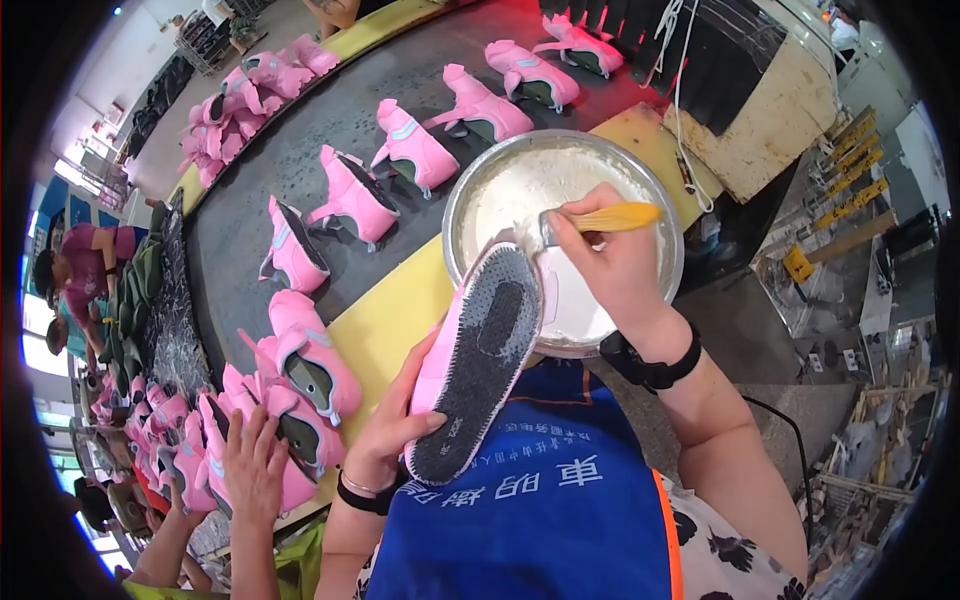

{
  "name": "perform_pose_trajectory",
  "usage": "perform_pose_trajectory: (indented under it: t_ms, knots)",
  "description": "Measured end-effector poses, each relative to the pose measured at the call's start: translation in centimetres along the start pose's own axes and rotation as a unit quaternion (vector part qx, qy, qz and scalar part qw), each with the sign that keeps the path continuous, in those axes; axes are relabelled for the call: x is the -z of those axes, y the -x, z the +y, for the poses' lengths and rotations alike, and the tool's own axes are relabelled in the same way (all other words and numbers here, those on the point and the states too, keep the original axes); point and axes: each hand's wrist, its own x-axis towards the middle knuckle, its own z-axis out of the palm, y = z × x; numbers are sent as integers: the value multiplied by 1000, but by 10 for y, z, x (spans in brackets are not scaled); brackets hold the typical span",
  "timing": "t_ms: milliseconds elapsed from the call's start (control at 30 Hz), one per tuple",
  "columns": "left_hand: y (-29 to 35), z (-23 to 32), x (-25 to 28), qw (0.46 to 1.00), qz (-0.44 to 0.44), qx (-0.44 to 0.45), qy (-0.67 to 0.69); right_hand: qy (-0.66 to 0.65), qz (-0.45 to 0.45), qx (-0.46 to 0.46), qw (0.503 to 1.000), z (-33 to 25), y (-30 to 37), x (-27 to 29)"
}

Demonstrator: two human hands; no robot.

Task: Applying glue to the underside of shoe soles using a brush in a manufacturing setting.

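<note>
My left hand [385, 430] grips a pink shoe upper [488, 345] by the heel end, thumb on its dark grey stitched underside, which faces up. My right hand [622, 270] is closed around a paintbrush [622, 217] with a yellow handle. Its whitish bristles touch or nearly touch the rim of the upper's toe. Just beneath, a round metal basin [673, 205] holds a thick white paste [500, 190]. The toe end of the upper overlaps the basin's near left side.
A curved dark conveyor [290, 160] carries a row of pink uppers [415, 145] beyond a yellow ledge [385, 300]. At lower left, a co-worker's hands [255, 460] touch piled pink uppers [165, 430]. White cords [680, 120] hang at upper right. A red glow lights the conveyor's far end.
</note>
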Motion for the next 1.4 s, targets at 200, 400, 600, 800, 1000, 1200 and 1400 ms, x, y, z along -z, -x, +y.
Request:
perform_pose_trajectory:
  t_ms: [200, 400, 600, 800, 1000, 1200, 1400]
  knots:
    - [-2, 6, -8, 996, -8, 44, 73, -131, 58, 136, 980, -3, 4, -4]
    - [0, 3, -2, 999, 2, 12, 32, 73, 44, -49, 995, 1, 9, 11]
    - [2, 1, 1, 998, 52, -6, 33, -82, 54, -3, 995, -9, 28, -5]
    - [4, -10, 8, 993, 106, -56, 25, -79, -21, -13, 997, -14, 56, -10]
    - [0, -38, 44, 948, 282, -137, -48, -148, 44, -49, 987, -7, 55, 5]
    - [-8, -67, 67, 797, 415, -70, -433, -179, 71, -68, 979, -2, 55, 8]
    - [16, -58, 35, 687, 449, 62, -568, -164, 80, -66, 981, 0, 55, 5]
